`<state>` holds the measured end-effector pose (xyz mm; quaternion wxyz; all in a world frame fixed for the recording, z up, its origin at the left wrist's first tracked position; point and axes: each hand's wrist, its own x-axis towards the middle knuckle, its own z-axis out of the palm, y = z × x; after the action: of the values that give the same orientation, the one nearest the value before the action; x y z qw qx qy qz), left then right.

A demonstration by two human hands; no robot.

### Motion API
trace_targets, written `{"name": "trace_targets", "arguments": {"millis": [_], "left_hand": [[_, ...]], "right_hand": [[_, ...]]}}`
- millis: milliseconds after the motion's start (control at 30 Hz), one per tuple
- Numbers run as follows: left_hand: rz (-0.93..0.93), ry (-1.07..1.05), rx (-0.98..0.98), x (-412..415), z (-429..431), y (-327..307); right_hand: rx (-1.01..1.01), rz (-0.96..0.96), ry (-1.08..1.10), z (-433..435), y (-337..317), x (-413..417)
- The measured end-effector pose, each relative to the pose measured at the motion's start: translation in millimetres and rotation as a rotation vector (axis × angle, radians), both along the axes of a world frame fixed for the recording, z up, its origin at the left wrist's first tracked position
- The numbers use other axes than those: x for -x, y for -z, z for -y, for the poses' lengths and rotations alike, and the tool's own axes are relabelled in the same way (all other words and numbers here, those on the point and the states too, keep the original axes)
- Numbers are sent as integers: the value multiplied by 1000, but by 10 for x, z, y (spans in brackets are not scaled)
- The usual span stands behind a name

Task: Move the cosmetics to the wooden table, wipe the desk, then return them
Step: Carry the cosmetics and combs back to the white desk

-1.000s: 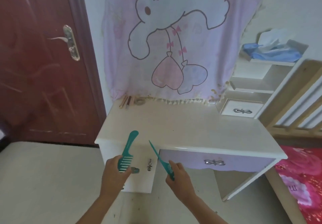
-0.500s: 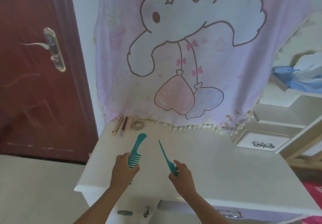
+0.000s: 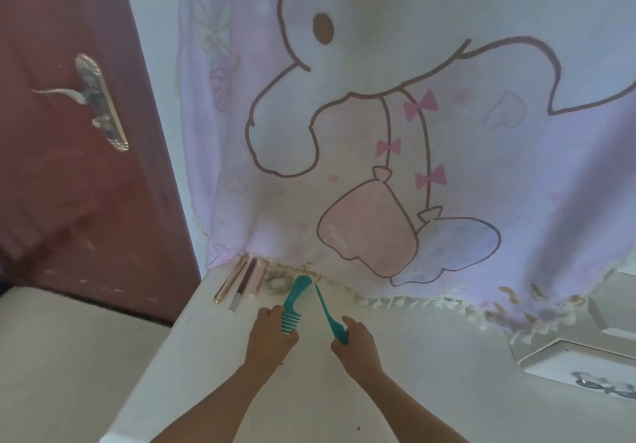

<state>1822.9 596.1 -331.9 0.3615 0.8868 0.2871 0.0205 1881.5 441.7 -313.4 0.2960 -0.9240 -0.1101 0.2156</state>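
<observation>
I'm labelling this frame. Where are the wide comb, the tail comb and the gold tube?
wide comb [image 3: 292, 296]: head view, on its handle above the teeth.
tail comb [image 3: 325, 313]: head view, midway along its thin tail.
gold tube [image 3: 231, 280]: head view, middle of its barrel.

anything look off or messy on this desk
Nothing spilled or broken. The fringed hem of the cartoon cloth lies on the back of the desk and looks yellowed there, and a small dark speck sits near the front edge. The door is scuffed low down.
</observation>
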Motion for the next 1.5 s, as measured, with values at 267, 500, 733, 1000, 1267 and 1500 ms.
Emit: {"name": "trace_targets", "arguments": {"millis": [267, 500, 733, 1000, 1267, 1500], "left_hand": [[-48, -114, 4, -342, 48, 117], [-132, -113, -129, -376, 96, 307], [-237, -75, -324, -328, 45, 391], [-228, -51, -289, -63, -87, 373], [-226, 10, -162, 310, -228, 340], [-189, 19, -222, 458, -304, 227]], "right_hand": [[65, -18, -113, -231, 101, -425], [85, -14, -118, -299, 175, -509], [108, -4, -157, -399, 220, -503], [118, 32, -134, -641, 261, -374], [181, 119, -190, -691, 301, -319], [171, 182, -235, -499, 162, -306]]}}
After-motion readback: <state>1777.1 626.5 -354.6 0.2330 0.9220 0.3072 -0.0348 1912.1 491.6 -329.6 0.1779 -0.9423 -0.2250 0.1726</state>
